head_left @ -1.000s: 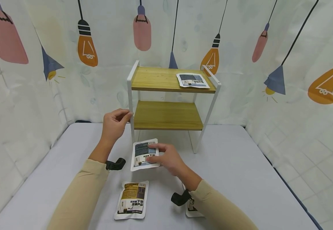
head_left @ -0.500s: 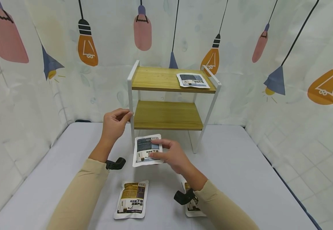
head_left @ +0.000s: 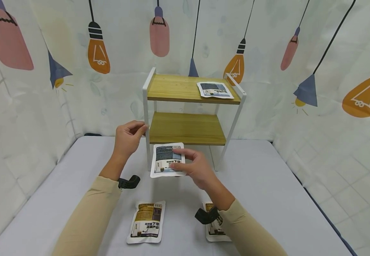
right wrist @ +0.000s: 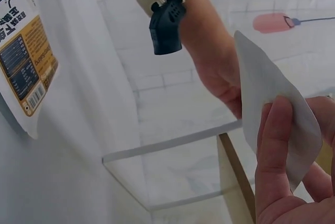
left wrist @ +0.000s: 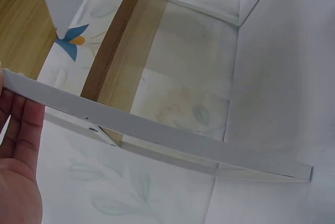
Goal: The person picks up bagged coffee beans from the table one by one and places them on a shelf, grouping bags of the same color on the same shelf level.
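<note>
Your right hand [head_left: 196,169] grasps the blue-labelled pouch [head_left: 164,161] between thumb and fingers, in the air above the table [head_left: 268,185], before the left part of the lower shelf's [head_left: 186,128] front edge; its label carries a barcode and large black Chinese characters, 下单 among them, while the right-wrist view shows you its plain, pale back. Your left hand [head_left: 126,139] pinches the left post of the rack [head_left: 146,106]. The gold-labelled pouch [head_left: 146,223] lying nearer you on the table reads 下单 over 正装产品, with a barcode at its label's top right corner; a second gold pouch [head_left: 213,233] is partly hidden by your right wrist and sleeve. Another blue pouch [head_left: 215,90] lies by the top shelf's [head_left: 172,85] right edge, its print too small to read. Compared with a second ago, your grasped pouch is higher and slightly further right, while your left hand stays put
</note>
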`<action>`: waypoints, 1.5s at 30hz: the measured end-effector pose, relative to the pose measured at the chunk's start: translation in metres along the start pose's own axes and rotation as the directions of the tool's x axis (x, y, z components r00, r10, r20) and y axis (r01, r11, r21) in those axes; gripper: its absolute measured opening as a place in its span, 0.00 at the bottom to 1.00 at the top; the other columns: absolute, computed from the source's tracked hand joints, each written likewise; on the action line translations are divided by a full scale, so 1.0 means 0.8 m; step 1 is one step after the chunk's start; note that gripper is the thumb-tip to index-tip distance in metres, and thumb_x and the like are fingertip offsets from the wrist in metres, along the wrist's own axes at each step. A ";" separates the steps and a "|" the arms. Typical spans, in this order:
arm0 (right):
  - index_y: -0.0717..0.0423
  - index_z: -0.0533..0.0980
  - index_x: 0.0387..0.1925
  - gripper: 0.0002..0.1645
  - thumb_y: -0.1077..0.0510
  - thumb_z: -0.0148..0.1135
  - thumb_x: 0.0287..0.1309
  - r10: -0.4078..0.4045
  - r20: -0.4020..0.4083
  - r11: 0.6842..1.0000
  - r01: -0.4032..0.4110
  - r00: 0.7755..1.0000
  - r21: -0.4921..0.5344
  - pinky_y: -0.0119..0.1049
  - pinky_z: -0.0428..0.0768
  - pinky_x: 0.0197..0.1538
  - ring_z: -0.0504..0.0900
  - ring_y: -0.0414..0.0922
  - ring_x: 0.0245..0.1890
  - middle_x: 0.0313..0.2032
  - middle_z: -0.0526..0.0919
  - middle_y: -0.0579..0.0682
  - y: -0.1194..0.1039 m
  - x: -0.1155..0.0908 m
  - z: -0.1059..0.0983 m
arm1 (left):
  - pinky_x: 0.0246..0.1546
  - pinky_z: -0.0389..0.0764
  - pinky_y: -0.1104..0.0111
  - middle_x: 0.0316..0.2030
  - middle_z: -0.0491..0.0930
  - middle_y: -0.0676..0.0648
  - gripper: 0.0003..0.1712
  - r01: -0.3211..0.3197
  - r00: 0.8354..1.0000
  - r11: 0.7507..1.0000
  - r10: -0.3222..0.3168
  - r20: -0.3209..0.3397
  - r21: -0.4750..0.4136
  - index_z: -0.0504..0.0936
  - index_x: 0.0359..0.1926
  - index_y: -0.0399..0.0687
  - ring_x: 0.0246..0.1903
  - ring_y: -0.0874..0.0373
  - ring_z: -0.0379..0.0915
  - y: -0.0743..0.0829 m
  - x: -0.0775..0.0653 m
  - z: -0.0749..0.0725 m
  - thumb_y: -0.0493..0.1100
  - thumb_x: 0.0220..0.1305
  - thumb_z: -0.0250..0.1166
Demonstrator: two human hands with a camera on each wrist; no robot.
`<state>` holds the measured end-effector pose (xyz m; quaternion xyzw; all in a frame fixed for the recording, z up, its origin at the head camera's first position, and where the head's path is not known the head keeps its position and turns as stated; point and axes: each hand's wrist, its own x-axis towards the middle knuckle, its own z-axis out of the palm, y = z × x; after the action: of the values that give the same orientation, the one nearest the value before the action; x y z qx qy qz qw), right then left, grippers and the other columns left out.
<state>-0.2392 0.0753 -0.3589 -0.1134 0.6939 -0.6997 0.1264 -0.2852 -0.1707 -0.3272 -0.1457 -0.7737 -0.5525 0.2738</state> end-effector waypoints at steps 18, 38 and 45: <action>0.55 0.78 0.65 0.33 0.71 0.71 0.57 -0.080 -0.009 0.993 0.081 0.997 0.082 0.33 0.88 0.46 0.87 0.46 0.45 0.59 0.78 0.58 -0.029 -0.002 -0.004 | 0.37 0.82 0.83 0.41 0.86 0.27 0.12 -0.022 1.000 1.000 0.022 0.004 -0.007 0.85 0.48 0.25 0.31 0.68 0.82 0.002 0.000 -0.001 0.33 0.68 0.67; 0.61 0.79 0.63 0.31 0.73 0.70 0.56 -0.163 -0.023 0.981 0.165 0.986 0.098 0.29 0.87 0.44 0.86 0.44 0.44 0.59 0.79 0.59 -0.073 -0.005 -0.006 | 0.37 0.82 0.83 0.42 0.88 0.35 0.13 -0.036 0.999 0.999 0.036 -0.015 0.012 0.88 0.50 0.35 0.32 0.64 0.82 -0.045 0.010 0.004 0.38 0.68 0.69; 0.59 0.79 0.62 0.30 0.71 0.71 0.57 -0.198 -0.048 0.977 0.202 0.979 0.076 0.30 0.87 0.45 0.86 0.46 0.45 0.58 0.79 0.59 -0.083 -0.006 -0.008 | 0.35 0.81 0.85 0.41 0.87 0.33 0.12 -0.039 0.999 0.999 0.039 -0.025 0.012 0.87 0.48 0.32 0.31 0.62 0.81 -0.048 0.012 0.005 0.36 0.68 0.69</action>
<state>-0.2384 0.0835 -0.2926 -0.1633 0.6527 -0.7384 0.0457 -0.3142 -0.1814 -0.3521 -0.1522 -0.7704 -0.5445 0.2948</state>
